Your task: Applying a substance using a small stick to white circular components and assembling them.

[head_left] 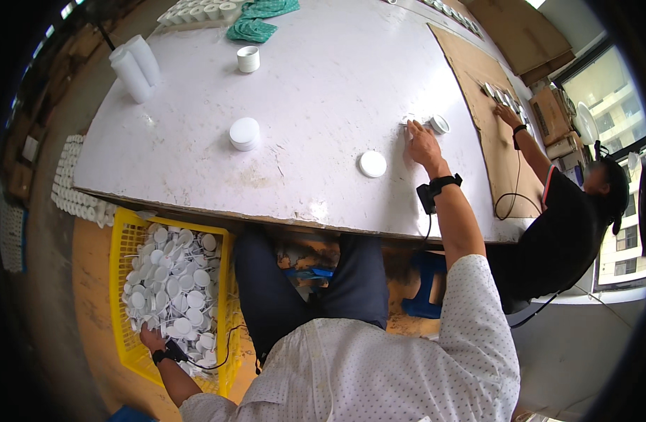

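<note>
My left hand (152, 340) reaches down into a yellow plastic basket (117, 281), at the near edge of a heap of white round pieces with thin stems (174, 287). Its fingertips are partly hidden, so any grip is unclear. Out over the white table, my right hand (424, 146) rests with its fingers stretched forward, and a thin dark bit shows by the fingertips. Just right of them lies a small white round container (440, 124), tilted on its side. A flat white disc (373, 164) lies on the table to the left of that hand.
A short stack of white discs (245, 133) and a white cup-like jar (248, 60) stand on the table (323, 91). White rolls (134, 70) are at the far left, green cloth (256, 20) at the back. A co-worker (565, 218) reaches over cardboard (470, 98) at right.
</note>
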Available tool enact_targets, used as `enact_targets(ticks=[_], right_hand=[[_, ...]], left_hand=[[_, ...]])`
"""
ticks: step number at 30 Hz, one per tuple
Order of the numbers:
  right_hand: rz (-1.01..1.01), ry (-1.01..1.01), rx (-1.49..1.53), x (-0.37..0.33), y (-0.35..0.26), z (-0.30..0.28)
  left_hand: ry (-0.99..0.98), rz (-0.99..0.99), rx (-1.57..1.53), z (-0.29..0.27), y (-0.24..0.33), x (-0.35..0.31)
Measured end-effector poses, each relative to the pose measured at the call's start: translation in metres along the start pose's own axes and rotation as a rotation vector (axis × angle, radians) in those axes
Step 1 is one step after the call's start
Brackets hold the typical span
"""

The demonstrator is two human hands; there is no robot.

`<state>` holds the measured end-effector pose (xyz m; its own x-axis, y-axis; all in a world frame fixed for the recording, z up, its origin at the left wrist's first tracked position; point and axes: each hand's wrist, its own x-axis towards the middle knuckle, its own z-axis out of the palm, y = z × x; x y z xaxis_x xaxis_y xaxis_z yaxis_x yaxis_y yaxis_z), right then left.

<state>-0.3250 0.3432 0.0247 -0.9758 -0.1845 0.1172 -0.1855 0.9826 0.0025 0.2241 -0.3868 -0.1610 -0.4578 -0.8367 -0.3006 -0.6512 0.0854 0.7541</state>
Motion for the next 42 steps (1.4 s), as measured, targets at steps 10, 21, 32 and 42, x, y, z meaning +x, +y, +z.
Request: enact_targets(ticks=[10,21,32,42], right_hand=[[-0.056,0.114,0.167,-0.083,-0.024,-0.029],[0.485,0.079,0.341,-0.166,-0.034,-0.045],[0.375,0.215,0.603,-0.196,-0.055,-0.029],[-0.185,-0.068,1.051,-0.26,-0.191,-0.04]], left_hand=[[-0.085,-0.282,-0.442,0.117,0.021,-0.032],[-0.455,0.158,-0.233,0.225,0.174,-0.116],[-0.964,0.332,-0.355,0.233,0.263,-0.233],[-0.912,0.756,-0.451,0.281,0.331,-0.288]])
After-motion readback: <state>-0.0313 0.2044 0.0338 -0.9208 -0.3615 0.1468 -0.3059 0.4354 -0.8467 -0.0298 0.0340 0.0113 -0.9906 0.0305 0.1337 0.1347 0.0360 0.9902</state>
